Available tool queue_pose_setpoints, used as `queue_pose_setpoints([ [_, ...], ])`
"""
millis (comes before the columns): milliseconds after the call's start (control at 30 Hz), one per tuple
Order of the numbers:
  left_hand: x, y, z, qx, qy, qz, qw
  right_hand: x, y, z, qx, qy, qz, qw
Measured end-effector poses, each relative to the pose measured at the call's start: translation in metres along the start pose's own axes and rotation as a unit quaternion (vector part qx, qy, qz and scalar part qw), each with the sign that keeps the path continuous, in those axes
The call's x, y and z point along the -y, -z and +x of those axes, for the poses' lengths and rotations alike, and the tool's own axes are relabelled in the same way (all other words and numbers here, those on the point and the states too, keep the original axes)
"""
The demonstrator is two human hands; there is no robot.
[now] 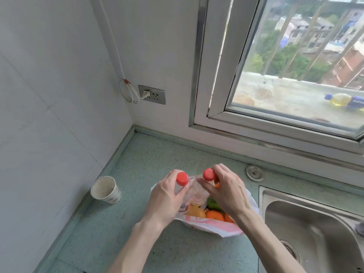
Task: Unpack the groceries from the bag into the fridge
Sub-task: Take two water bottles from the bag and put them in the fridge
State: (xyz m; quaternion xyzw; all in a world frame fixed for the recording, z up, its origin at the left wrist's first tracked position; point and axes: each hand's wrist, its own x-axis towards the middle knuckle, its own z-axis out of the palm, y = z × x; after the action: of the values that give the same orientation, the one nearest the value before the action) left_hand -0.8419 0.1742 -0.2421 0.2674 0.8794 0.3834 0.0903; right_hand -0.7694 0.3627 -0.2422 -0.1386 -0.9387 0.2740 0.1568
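Note:
A white and pink plastic grocery bag [214, 225] sits open on the green speckled counter. My left hand [165, 200] grips a clear bottle with a red cap [182, 178] by its neck, upright in the bag's mouth. My right hand [226, 191] pinches a second red-capped bottle [209, 174] just below the cap. Inside the bag lie orange fruits [215, 215], a yellow fruit [196, 212] and a green one [213, 203]. The bottles' lower parts are hidden by my hands. No fridge is in view.
A used paper cup [106, 190] stands on the counter [137, 174] to the left of the bag, near the tiled wall. A steel sink [311, 225] lies to the right. A wall socket [152, 94] and a window [295, 75] are behind.

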Motion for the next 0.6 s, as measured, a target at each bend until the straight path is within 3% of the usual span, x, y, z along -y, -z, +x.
queue_pose_setpoints([
  [100, -0.022, 0.007, -0.015, -0.016, -0.014, -0.037, 0.999, 0.011, 0.041, -0.016, -0.067, 0.004, 0.046, 0.997],
  [233, -0.055, 0.013, -0.032, -0.04, -0.03, -0.123, 0.991, 0.023, 0.091, -0.035, -0.09, -0.006, 0.228, 0.97],
  [367, -0.095, 0.018, -0.04, -0.035, -0.043, -0.238, 0.97, 0.026, 0.12, -0.053, -0.13, -0.003, 0.231, 0.964],
  [600, -0.142, 0.02, -0.044, 0.052, -0.136, -0.309, 0.94, 0.043, 0.165, -0.098, -0.273, -0.035, 0.297, 0.914],
])
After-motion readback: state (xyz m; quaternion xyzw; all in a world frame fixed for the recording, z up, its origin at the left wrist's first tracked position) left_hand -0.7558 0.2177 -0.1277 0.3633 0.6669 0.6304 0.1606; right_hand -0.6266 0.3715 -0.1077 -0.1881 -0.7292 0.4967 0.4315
